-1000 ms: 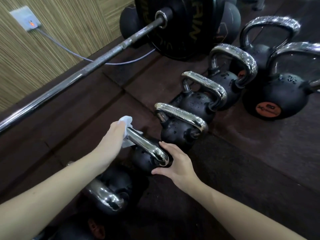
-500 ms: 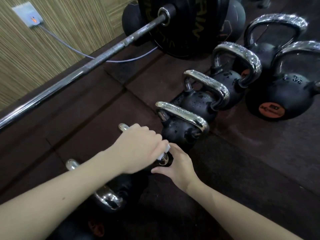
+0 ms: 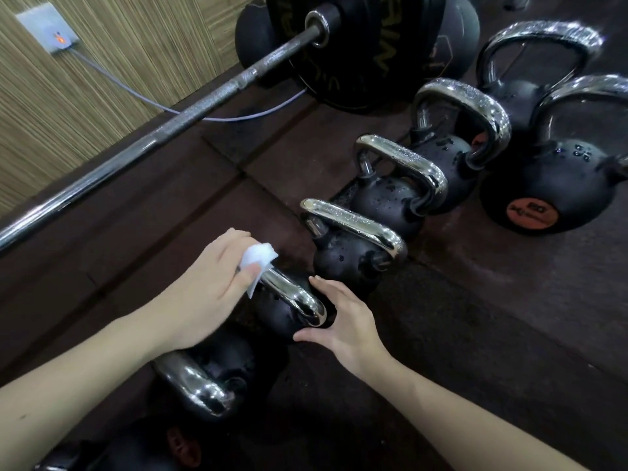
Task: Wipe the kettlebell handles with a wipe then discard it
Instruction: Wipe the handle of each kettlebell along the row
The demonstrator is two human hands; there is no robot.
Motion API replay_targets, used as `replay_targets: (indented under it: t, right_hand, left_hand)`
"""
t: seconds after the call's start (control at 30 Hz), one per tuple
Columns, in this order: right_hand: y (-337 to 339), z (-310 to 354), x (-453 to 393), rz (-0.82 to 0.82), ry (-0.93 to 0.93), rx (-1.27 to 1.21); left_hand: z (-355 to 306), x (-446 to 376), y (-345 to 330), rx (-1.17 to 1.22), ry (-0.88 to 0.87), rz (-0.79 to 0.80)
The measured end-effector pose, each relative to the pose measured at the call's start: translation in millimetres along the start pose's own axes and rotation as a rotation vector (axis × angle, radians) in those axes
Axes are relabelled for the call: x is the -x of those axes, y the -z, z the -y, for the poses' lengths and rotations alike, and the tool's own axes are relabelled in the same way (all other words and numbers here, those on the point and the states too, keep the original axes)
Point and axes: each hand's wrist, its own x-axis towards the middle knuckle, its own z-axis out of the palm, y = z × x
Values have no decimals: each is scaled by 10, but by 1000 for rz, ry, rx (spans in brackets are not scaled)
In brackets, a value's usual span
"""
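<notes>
While gripped, handle (image 3: 292, 294) aslant, near-right to far-left

floor (image 3: 509, 334): dark rubber tiles | wall (image 3: 102, 79): streaked tan panel, socket (image 3: 51, 28)

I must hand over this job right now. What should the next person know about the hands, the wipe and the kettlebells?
Left hand: holds the white wipe against the far end of a chrome handle.
Right hand: open, steadying that kettlebell's black body.
Done: the handle under the wipe and the nearer handle look smooth, with no droplets.
Left: the row beyond, starting with the next handle, still carries droplets. Wipe those, then discard the wipe; no bin is in view.
</notes>
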Motion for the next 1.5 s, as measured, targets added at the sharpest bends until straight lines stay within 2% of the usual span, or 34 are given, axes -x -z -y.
replay_targets:
  t: [0.1, 0.2, 0.33, 0.43, 0.5, 0.63, 0.7, 0.8, 0.87, 0.97, 1.1, 1.23, 1.37, 1.43, 1.5]
  right_hand:
    - [0, -1, -9, -4, -6, 8]
    - [8, 19, -26, 8, -6, 65]
    - [32, 34, -29, 21, -15, 89]
    - [39, 47, -35, 27, -22, 94]
    - [25, 49, -41, 19, -22, 95]
    - [1, 49, -27, 12, -10, 79]
    - [-5, 30, -13, 0, 0, 26]
    - [-10, 4, 3, -3, 7, 8]
    - [-4, 7, 3, -2, 11, 24]
    - [0, 8, -14, 15, 12, 42]
    - [13, 29, -40, 28, 1, 82]
    - [33, 49, -44, 41, -20, 94]
    - [32, 59, -46, 28, -22, 94]
    - [28, 67, -56, 27, -21, 112]
    - [21, 66, -58, 36, -19, 99]
  left_hand:
    - [3, 68, -65, -356, -196, -24]
    - [-142, 5, -143, -593, -343, -32]
    - [-328, -160, -265, -725, -536, -63]
    - [-408, -255, -222, -759, -580, -49]
    - [-387, -274, -181, -728, -532, -40]
    - [-206, -225, -89, -560, -328, -49]
    - [-61, -221, -53, -346, -196, -79]
    - [97, -270, -38, 205, 56, -77]
    - [27, -287, -56, 310, 143, -92]
    - [-153, -219, -119, 85, 96, -151]
    - [-332, 0, -252, -368, -18, -27]
    - [-564, 33, -334, -533, -226, -1]
    - [-636, -109, -307, -667, -333, -25]
    - [-553, -234, -197, -681, -231, -40]
    - [-320, -308, -90, -579, -5, 3]
